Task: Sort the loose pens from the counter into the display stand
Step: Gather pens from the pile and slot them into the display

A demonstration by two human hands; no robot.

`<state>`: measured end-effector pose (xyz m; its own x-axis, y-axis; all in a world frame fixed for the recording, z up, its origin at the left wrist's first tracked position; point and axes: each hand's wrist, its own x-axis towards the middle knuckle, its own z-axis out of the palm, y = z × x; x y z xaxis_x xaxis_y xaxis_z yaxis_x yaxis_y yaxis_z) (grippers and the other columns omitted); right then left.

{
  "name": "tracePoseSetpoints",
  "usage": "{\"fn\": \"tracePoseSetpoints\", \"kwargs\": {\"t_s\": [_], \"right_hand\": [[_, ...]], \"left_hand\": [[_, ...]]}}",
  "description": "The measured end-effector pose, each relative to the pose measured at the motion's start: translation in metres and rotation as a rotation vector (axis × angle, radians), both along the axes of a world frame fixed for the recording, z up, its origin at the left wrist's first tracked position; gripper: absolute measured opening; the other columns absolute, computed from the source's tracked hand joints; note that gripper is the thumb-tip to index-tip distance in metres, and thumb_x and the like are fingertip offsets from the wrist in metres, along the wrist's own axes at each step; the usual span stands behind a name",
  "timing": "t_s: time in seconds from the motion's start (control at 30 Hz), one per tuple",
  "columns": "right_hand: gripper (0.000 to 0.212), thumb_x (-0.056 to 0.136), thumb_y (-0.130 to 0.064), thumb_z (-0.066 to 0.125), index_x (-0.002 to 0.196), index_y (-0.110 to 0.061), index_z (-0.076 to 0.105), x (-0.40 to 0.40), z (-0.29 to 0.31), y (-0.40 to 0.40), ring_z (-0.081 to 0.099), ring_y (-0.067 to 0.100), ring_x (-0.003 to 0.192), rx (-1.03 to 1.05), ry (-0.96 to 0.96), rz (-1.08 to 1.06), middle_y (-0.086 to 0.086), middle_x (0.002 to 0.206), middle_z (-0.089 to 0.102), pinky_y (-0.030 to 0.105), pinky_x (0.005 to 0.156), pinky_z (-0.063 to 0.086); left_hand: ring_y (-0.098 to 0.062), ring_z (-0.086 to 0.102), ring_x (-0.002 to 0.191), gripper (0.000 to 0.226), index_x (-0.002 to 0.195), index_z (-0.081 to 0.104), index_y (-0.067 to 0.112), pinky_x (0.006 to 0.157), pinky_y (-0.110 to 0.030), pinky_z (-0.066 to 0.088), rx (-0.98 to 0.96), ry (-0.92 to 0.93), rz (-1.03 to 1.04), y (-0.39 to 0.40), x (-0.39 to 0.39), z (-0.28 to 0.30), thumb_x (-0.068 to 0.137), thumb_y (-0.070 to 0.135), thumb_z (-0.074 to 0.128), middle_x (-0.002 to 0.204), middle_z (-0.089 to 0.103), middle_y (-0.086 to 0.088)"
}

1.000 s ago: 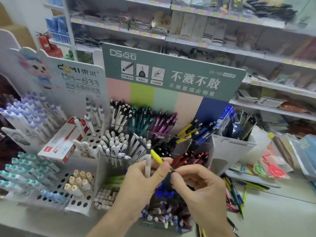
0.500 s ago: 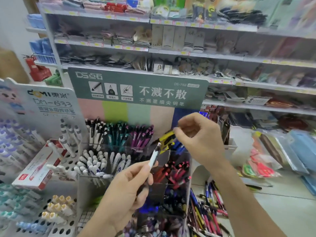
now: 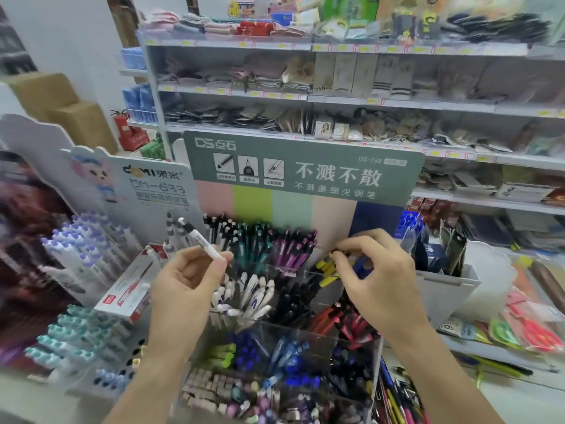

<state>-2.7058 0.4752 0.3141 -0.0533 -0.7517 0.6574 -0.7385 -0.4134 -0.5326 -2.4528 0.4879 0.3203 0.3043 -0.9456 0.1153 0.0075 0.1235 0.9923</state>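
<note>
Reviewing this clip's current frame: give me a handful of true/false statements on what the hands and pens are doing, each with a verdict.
1. The left hand pinches a white pen. True.
2. The right hand rests flat on the counter. False: it is raised at the display stand, fingers curled at the yellow pens.
3. The white pen is already slotted into a compartment. False: it is held in the air, angled up to the left.
4. Loose pens lie on the counter right of the stand. True.
</note>
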Motion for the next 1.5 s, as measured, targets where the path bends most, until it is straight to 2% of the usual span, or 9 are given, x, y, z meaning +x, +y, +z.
{"fn": "tracePoseSetpoints", "kwargs": {"t_s": [0.23,0.43,0.57,0.8,0.9,1.1,1.27,1.4,1.5], "right_hand": [[0.013,0.087,-0.005,0.076,0.090,-0.017,0.074,0.030,0.007,0.022,0.065,0.011,0.074,0.039,-0.146,0.178,-0.010,0.085,0.068,0.017,0.064,0.051],[0.034,0.091,-0.027,0.075,0.123,-0.031,0.062,0.063,0.004,0.020,0.070,0.022,0.088,0.411,-0.466,0.453,-0.007,0.098,0.070,0.043,0.078,0.060],[0.022,0.090,-0.025,0.074,0.110,-0.020,0.066,0.070,0.000,0.026,0.072,0.024,0.078,0.381,-0.603,0.482,0.001,0.089,0.072,0.041,0.070,0.061],[0.023,0.087,-0.023,0.070,0.108,-0.019,0.061,0.045,-0.006,0.040,0.072,0.027,0.079,0.212,-0.867,0.178,0.010,0.086,0.074,0.029,0.067,0.059],[0.019,0.089,-0.014,0.070,0.104,-0.021,0.060,0.031,-0.007,0.047,0.074,0.026,0.075,0.129,-0.910,0.078,0.010,0.083,0.073,0.030,0.069,0.061],[0.018,0.088,-0.008,0.072,0.098,-0.014,0.058,0.042,0.009,0.039,0.077,0.027,0.081,0.008,-0.941,0.144,0.012,0.091,0.074,0.038,0.076,0.064],[0.012,0.093,-0.017,0.074,0.099,-0.012,0.065,0.082,0.031,-0.004,0.075,0.024,0.084,-0.037,-0.698,0.322,0.005,0.089,0.074,0.045,0.078,0.062],[0.014,0.092,-0.018,0.077,0.098,-0.008,0.070,0.114,0.039,-0.047,0.070,0.006,0.076,-0.034,-0.300,0.324,-0.003,0.084,0.074,0.029,0.072,0.060],[0.014,0.091,-0.026,0.074,0.094,-0.013,0.072,0.131,0.027,-0.073,0.067,0.015,0.078,0.050,0.040,0.267,-0.001,0.084,0.072,0.039,0.071,0.057]], "left_hand": [[-0.008,0.071,0.081,0.015,0.093,0.072,0.025,0.076,-0.020,0.056,0.026,-0.350,-0.054,-0.003,0.030,-0.007,0.083,0.018,0.079,0.087,0.076,0.010],[-0.009,0.069,0.091,0.026,0.106,0.074,0.031,0.082,-0.022,0.055,-0.049,-0.526,-0.279,0.007,0.020,-0.011,0.086,0.016,0.075,0.095,0.074,0.016],[-0.004,0.065,0.101,0.035,0.112,0.070,0.040,0.084,-0.011,0.048,-0.161,-0.553,-0.421,0.020,-0.002,-0.012,0.089,0.014,0.070,0.103,0.069,0.021],[-0.008,0.061,0.113,0.043,0.126,0.068,0.025,0.096,-0.016,0.046,-0.287,-0.610,-0.364,0.012,-0.030,-0.019,0.085,0.036,0.073,0.114,0.064,0.016],[-0.004,0.051,0.123,0.043,0.130,0.061,0.025,0.106,-0.013,0.037,-0.279,-0.670,-0.108,0.002,-0.022,-0.024,0.089,0.037,0.068,0.127,0.056,0.010],[-0.019,0.038,0.139,0.069,0.148,0.040,0.011,0.114,-0.027,0.023,-0.027,-0.826,0.036,-0.039,0.010,-0.031,0.089,0.024,0.073,0.147,0.047,-0.007],[-0.011,0.054,0.116,0.060,0.135,0.053,0.015,0.103,-0.029,0.044,-0.103,-0.737,0.116,-0.039,0.022,-0.034,0.082,0.027,0.081,0.125,0.058,0.002],[-0.007,0.053,0.112,0.067,0.136,0.050,0.016,0.099,-0.026,0.044,-0.116,-0.685,0.172,-0.042,0.029,-0.032,0.079,0.030,0.083,0.123,0.058,0.003],[-0.012,0.057,0.111,0.058,0.133,0.055,0.015,0.099,-0.032,0.049,-0.139,-0.698,0.160,-0.048,0.031,-0.036,0.083,0.032,0.080,0.122,0.062,0.000]]}}
